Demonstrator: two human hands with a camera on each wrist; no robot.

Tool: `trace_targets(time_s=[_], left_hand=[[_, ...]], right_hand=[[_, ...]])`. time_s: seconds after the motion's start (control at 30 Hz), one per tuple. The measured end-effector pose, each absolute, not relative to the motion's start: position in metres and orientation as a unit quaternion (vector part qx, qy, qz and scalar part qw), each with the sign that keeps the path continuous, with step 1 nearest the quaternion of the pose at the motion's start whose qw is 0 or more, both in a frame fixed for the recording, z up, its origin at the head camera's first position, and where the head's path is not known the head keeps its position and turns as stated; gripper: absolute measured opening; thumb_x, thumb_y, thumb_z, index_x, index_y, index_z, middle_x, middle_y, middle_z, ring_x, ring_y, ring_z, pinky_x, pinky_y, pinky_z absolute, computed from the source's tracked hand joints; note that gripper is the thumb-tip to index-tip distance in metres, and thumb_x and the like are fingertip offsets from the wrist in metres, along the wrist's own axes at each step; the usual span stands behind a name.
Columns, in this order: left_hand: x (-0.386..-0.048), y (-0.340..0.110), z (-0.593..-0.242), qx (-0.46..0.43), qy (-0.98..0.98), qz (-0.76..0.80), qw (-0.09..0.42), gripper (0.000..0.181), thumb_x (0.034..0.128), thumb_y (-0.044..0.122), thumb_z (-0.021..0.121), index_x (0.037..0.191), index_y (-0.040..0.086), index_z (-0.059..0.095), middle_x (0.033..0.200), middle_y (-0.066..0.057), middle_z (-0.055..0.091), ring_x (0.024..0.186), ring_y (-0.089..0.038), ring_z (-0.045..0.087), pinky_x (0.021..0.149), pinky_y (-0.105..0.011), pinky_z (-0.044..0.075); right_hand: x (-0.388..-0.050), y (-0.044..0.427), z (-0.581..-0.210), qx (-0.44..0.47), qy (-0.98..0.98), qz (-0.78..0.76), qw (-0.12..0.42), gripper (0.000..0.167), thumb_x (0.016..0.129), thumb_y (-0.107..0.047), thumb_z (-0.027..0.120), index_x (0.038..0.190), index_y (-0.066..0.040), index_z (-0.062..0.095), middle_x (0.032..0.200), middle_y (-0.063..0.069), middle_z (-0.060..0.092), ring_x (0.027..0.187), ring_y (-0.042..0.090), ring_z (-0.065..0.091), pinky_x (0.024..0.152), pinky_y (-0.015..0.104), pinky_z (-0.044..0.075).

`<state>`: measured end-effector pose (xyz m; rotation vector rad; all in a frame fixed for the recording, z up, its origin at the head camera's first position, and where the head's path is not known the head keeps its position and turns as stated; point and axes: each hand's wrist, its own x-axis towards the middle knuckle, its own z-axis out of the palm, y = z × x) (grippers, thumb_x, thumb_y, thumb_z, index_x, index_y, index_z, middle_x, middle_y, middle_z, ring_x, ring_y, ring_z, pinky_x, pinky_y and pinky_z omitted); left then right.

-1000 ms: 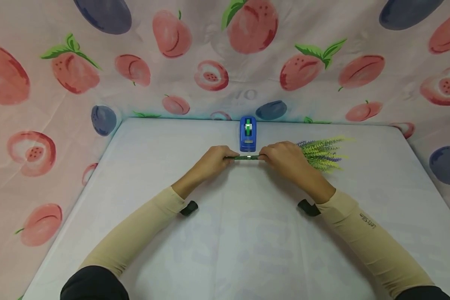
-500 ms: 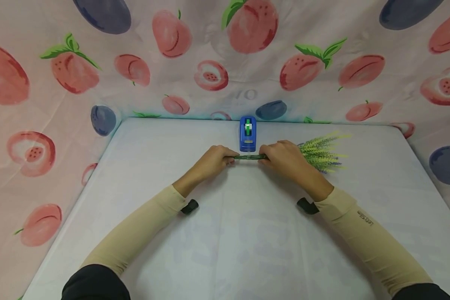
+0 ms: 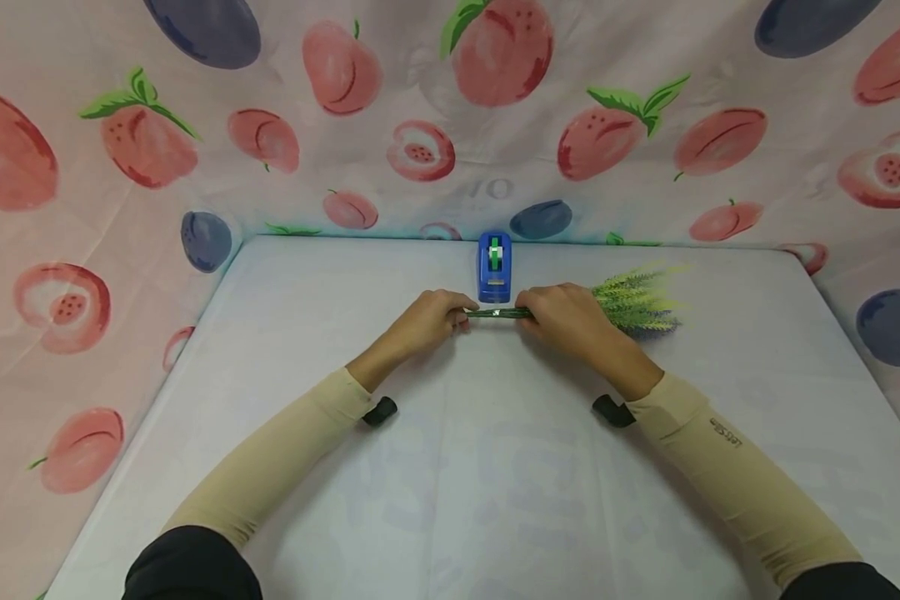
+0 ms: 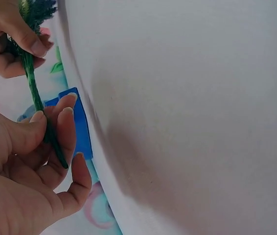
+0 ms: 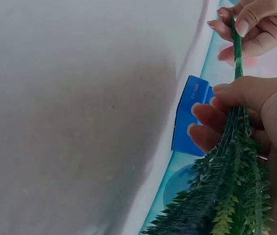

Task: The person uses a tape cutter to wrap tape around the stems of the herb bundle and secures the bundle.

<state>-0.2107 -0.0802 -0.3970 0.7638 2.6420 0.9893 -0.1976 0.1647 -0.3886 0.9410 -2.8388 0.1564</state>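
Observation:
A bunch of artificial lavender sprigs [image 3: 637,304] is held level above the white table, its yellow-green and purple heads to the right. My left hand [image 3: 427,323] pinches the stem ends between thumb and fingers. Nearer the heads, my right hand [image 3: 570,321] grips the stems [image 5: 238,54]. Between the hands, a small shiny band, which looks like clear tape, shows on the bundled stems [image 4: 32,81]. Just beyond the hands stands a blue tape dispenser [image 3: 494,271] with a green core; neither hand touches it. My right hand hides part of the bunch in the head view.
The white-covered table [image 3: 450,500] spreads out under both forearms. Behind it and at the sides hangs a pink cloth [image 3: 285,208] printed with peaches. Black wrist straps or mounts [image 3: 380,412] stick out below each sleeve cuff.
The lavender bunch has turned about its stems: the shiny band goes out of sight and shows again, and the heads shift. Both hands stay nearly in place with their grips kept.

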Motion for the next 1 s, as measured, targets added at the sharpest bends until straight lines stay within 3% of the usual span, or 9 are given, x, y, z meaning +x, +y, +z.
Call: trace_targets(time_s=[0.1,0.27,0.43,0.6,0.77,1.0], left_hand=[[-0.2111,-0.0801,-0.3971,0.253,0.898,0.341,0.111,0.029,0.1013,-0.003,0.053,0.126,0.001,0.068,0.093,-0.009,0.077,0.093,-0.020,0.069,0.086,-0.033,0.053],[-0.2121,-0.0793,-0.3976,0.239,0.903,0.341,0.104,0.021,0.1029,0.002,0.054,0.116,0.003,0.070,0.102,-0.010,0.076,0.099,-0.020,0.068,0.091,-0.036,0.053],[-0.2131,-0.0780,-0.3971,0.235,0.914,0.320,0.087,0.020,0.1026,0.003,0.056,0.114,0.005,0.073,0.116,-0.010,0.073,0.109,-0.021,0.065,0.098,-0.040,0.051],[-0.2135,-0.0779,-0.3952,0.236,0.918,0.309,0.075,0.022,0.1013,0.002,0.058,0.114,0.005,0.076,0.120,-0.011,0.072,0.120,-0.025,0.063,0.104,-0.040,0.049],[-0.2141,-0.0782,-0.3947,0.250,0.918,0.299,0.069,0.023,0.0989,-0.001,0.061,0.115,0.003,0.076,0.120,-0.012,0.072,0.121,-0.026,0.064,0.105,-0.038,0.049],[-0.2155,-0.0778,-0.3960,0.260,0.919,0.291,0.064,0.025,0.0969,-0.001,0.064,0.119,0.003,0.075,0.118,-0.012,0.073,0.117,-0.026,0.066,0.103,-0.038,0.050]], right_hand=[[-0.1981,0.1658,-0.3891,0.323,-0.942,0.044,0.083,0.015,0.091,-0.021,0.078,0.100,-0.009,0.076,0.089,0.004,0.066,0.067,0.022,0.062,0.063,0.041,0.053],[-0.1991,0.1670,-0.3891,0.334,-0.937,0.038,0.095,0.017,0.090,-0.023,0.079,0.103,-0.012,0.079,0.090,0.006,0.061,0.069,0.022,0.060,0.061,0.038,0.052],[-0.2002,0.1656,-0.3876,0.333,-0.938,0.041,0.082,0.019,0.089,-0.021,0.080,0.105,-0.011,0.079,0.092,0.006,0.068,0.082,0.025,0.064,0.073,0.042,0.055],[-0.2007,0.1641,-0.3867,0.329,-0.940,0.052,0.072,0.017,0.090,-0.018,0.079,0.105,-0.009,0.078,0.096,0.006,0.074,0.092,0.028,0.067,0.086,0.047,0.054],[-0.2003,0.1636,-0.3860,0.330,-0.940,0.058,0.068,0.013,0.092,-0.015,0.076,0.103,-0.009,0.078,0.094,0.006,0.076,0.089,0.028,0.067,0.089,0.048,0.053],[-0.2025,0.1637,-0.3846,0.324,-0.942,0.049,0.065,0.017,0.095,-0.016,0.073,0.109,-0.008,0.077,0.092,0.008,0.076,0.084,0.028,0.068,0.083,0.047,0.055]])
